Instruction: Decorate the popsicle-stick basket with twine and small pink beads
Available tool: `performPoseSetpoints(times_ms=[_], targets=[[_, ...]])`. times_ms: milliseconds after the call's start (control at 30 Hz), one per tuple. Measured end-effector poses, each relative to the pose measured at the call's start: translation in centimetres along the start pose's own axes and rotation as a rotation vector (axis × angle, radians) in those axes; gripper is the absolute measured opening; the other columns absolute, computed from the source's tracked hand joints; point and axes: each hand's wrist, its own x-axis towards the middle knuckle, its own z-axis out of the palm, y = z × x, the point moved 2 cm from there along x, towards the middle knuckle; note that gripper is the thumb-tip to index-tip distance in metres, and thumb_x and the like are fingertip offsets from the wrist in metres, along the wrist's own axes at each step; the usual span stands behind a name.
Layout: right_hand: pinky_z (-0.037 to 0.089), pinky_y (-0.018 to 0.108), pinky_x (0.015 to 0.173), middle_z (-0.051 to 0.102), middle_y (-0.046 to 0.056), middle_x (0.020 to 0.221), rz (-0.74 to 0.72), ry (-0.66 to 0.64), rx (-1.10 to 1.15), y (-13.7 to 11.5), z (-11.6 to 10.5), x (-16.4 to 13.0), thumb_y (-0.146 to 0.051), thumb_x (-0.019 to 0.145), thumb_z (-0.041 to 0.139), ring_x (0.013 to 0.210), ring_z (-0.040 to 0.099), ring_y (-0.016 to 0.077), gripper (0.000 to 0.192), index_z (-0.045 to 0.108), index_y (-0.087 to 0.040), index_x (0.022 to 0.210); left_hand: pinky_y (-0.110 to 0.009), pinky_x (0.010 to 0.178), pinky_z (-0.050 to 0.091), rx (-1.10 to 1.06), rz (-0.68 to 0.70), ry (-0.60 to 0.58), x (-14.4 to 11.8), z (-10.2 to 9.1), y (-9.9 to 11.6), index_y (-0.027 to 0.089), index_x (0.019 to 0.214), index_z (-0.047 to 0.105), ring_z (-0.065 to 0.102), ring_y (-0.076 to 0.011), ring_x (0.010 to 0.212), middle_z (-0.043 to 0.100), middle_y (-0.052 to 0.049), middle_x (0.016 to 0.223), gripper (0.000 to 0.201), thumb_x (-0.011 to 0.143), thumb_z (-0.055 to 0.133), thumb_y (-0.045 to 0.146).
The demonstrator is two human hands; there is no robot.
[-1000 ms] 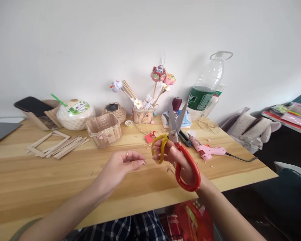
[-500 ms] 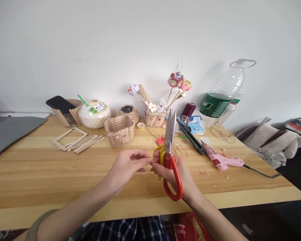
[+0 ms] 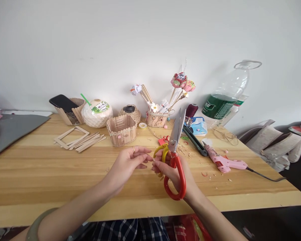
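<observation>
My right hand [image 3: 173, 170] is wrapped about a pair of scissors [image 3: 175, 142], which has one red and one yellow handle and blades pointing up and slightly parted. Its thumb and index fingertips also pinch together, near the tips of my left hand [image 3: 130, 164]. The left thumb and fingers are closed in a pinch, and any small thing between them is too tiny to make out. Beyond the left hand stands a small basket [image 3: 121, 132] made of wooden sticks. Wood scraps and red bits of paper [image 3: 163, 141] lie behind the scissors.
A pink glue gun [image 3: 223, 162] and a dark utility knife [image 3: 194, 140] lie at right, near a large bottle [image 3: 218, 105]. Craft sticks [image 3: 87, 143], a stick frame [image 3: 62, 142], a wrapped coconut [image 3: 96, 115], twine [image 3: 132, 113] and a flower-filled holder [image 3: 157, 119] occupy the back and left.
The view has shifted slightly, so the table things sit a little farther right. The scissors have tilted a bit to the right, and my fingertips have drawn slightly apart.
</observation>
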Motion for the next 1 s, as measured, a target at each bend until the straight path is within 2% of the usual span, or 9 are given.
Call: performPoseSetpoints(times_ms=[200,333,500,633,800,1000], targets=[[0.039,0.024,0.049,0.054,-0.003,0.060,-0.011,0.007,0.026,0.2,-0.1,0.0,-0.034,0.064,0.067,0.054,0.054,0.0117,0.025,0.051,-0.018,0.074,-0.025,0.068,0.046,0.033,-0.003,-0.040,0.0,0.4,0.0,0.014,0.074,0.067,0.061,-0.0130,0.071,0.069,-0.002,0.074,0.008,0.069,0.068,0.020],[0.038,0.024,0.050,0.053,-0.003,0.064,-0.054,-0.013,0.009,-0.1,-0.2,-0.1,-0.031,0.066,0.063,0.056,0.052,0.0106,0.020,0.050,-0.018,0.074,-0.023,0.066,0.045,0.032,-0.001,-0.054,0.0,0.8,0.1,0.014,0.070,0.067,0.059,-0.0112,0.066,0.069,-0.001,0.069,0.006,0.067,0.069,0.020],[0.038,0.024,0.052,0.053,-0.002,0.065,-0.072,-0.013,-0.015,-0.2,-0.2,-0.3,-0.030,0.068,0.062,0.058,0.051,0.0111,0.019,0.049,-0.018,0.077,-0.024,0.067,0.047,0.001,0.007,-0.031,-0.1,1.2,0.2,0.014,0.067,0.066,0.061,-0.0119,0.066,0.068,-0.001,0.066,0.006,0.066,0.069,0.019],[0.038,0.024,0.052,0.052,-0.003,0.062,-0.046,0.010,-0.048,0.0,-0.5,-0.5,-0.031,0.069,0.061,0.056,0.050,0.0117,0.019,0.049,-0.018,0.077,-0.024,0.067,0.049,-0.002,0.041,0.032,-0.1,1.1,0.6,0.015,0.070,0.066,0.063,-0.0136,0.071,0.070,-0.002,0.072,0.009,0.067,0.071,0.022],[0.031,0.024,0.046,0.039,-0.007,0.056,-0.024,0.000,-0.126,0.3,-1.7,-1.2,-0.044,0.069,0.063,0.047,0.035,0.0088,0.030,0.046,-0.020,0.076,-0.023,0.065,0.049,-0.082,0.078,0.054,-0.2,0.7,1.3,0.017,0.070,0.065,0.066,-0.0161,0.077,0.071,-0.002,0.071,0.010,0.066,0.072,0.023],[0.034,0.025,0.053,0.045,-0.002,0.068,-0.013,-0.109,-0.213,0.3,-2.2,-2.3,-0.061,0.072,0.055,0.057,0.040,0.0116,0.042,0.048,-0.020,0.078,-0.022,0.068,0.048,-0.119,0.107,0.089,-0.4,0.9,1.6,0.016,0.072,0.071,0.061,-0.0112,0.069,0.071,-0.001,0.070,0.012,0.062,0.075,0.020]])
